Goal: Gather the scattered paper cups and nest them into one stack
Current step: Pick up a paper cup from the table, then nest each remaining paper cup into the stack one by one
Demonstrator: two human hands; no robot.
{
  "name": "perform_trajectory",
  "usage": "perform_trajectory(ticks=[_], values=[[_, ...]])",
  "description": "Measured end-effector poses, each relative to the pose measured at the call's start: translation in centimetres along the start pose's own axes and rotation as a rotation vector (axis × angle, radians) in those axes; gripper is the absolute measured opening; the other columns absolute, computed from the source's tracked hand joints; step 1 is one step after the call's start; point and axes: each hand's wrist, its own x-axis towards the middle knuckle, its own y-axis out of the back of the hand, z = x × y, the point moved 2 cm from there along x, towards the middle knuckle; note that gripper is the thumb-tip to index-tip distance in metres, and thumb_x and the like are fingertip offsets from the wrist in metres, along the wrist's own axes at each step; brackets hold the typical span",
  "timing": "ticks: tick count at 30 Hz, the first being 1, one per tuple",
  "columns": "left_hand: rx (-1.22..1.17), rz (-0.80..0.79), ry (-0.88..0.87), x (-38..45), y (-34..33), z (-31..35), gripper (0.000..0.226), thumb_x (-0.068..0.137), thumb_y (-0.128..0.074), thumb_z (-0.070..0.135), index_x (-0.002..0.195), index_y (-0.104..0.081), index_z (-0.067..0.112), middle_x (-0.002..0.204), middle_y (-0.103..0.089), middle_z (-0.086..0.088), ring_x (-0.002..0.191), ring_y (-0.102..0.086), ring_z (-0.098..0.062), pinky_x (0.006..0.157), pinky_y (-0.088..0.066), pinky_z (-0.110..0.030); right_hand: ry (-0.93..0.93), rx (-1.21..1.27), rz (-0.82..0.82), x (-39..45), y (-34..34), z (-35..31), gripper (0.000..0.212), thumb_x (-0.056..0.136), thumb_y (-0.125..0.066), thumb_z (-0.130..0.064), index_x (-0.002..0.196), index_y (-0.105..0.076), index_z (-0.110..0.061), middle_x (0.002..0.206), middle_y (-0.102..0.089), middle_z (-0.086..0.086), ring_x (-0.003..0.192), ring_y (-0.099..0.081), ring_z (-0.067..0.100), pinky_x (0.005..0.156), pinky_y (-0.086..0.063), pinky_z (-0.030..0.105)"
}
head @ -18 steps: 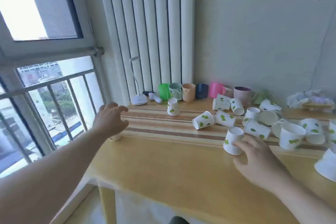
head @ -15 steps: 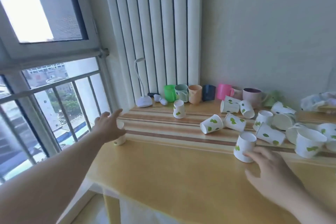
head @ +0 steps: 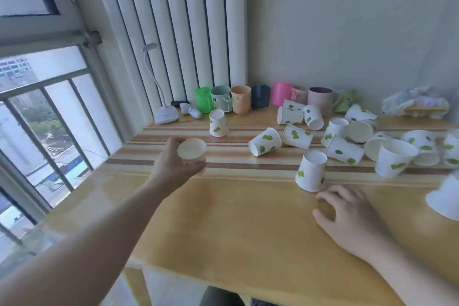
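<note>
My left hand (head: 173,169) grips a white paper cup (head: 191,149) above the table's left part, its flat base turned up toward me. My right hand (head: 347,216) rests on the wooden table (head: 236,226) with fingers spread, just below an upside-down leaf-print cup (head: 311,171) and not holding it. Another upside-down cup (head: 218,123) stands alone further back. Two cups (head: 265,141) (head: 296,136) lie on their sides in the middle. Several more leaf-print cups (head: 372,141) lie jumbled at the right, one upright (head: 393,158).
A row of coloured plastic mugs (head: 238,99) lines the back wall by a white desk lamp (head: 166,114). A barred window (head: 49,131) is on the left, a radiator (head: 173,32) behind. A crumpled bag (head: 417,103) sits at the back right. A blurred cup (head: 444,197) is at the right edge.
My left hand has lifted the cup from the table's left edge and carried it toward the middle. My right hand has drawn back slightly from the upside-down cup.
</note>
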Motion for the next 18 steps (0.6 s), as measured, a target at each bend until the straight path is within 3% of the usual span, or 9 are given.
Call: perform_trajectory(ticks=[5, 8, 12, 18], values=[[-0.039, -0.269, -0.235, -5.3, -9.8, 7.5, 0.073, 0.076, -0.092, 0.035, 0.137, -0.051, 0.036, 0.111, -0.066, 0.016, 0.090, -0.066, -0.004, 0.077, -0.056, -0.028, 0.008, -0.061, -0.146, -0.4, 2.1, 0.3, 0.053, 0.101, -0.049, -0.070, 0.144, -0.060, -0.041, 0.149, -0.048, -0.018, 0.146, -0.036, 0.017, 0.117, -0.041, 0.040], [-0.094, -0.354, -0.276, -8.3, -13.4, 10.1, 0.070, 0.078, -0.089, 0.033, 0.134, -0.048, 0.044, 0.110, -0.066, 0.018, 0.088, -0.066, -0.002, 0.064, -0.053, -0.014, -0.055, -0.108, -0.110, -1.3, 2.7, 1.7, 0.058, 0.097, -0.045, -0.076, 0.144, -0.058, -0.045, 0.153, -0.048, -0.013, 0.145, -0.037, 0.022, 0.117, -0.042, 0.046], [-0.132, -0.403, -0.257, -10.5, -16.0, 10.7, 0.072, 0.076, -0.090, 0.034, 0.136, -0.050, 0.038, 0.113, -0.066, 0.018, 0.095, -0.067, -0.005, 0.081, -0.057, -0.028, -0.076, -0.042, -0.028, -2.0, 1.8, 3.0, 0.052, 0.099, -0.050, -0.066, 0.141, -0.062, -0.038, 0.150, -0.053, -0.013, 0.134, -0.044, 0.024, 0.114, -0.044, 0.044], [-0.044, -0.348, -0.249, -11.8, -16.8, 10.2, 0.072, 0.076, -0.090, 0.047, 0.138, -0.054, 0.040, 0.109, -0.068, 0.026, 0.099, -0.065, -0.003, 0.078, -0.047, -0.020, -0.092, -0.033, -0.017, -1.8, 1.4, 3.3, 0.046, 0.099, -0.054, -0.062, 0.137, -0.066, -0.039, 0.145, -0.056, -0.014, 0.131, -0.045, 0.024, 0.113, -0.044, 0.041]])
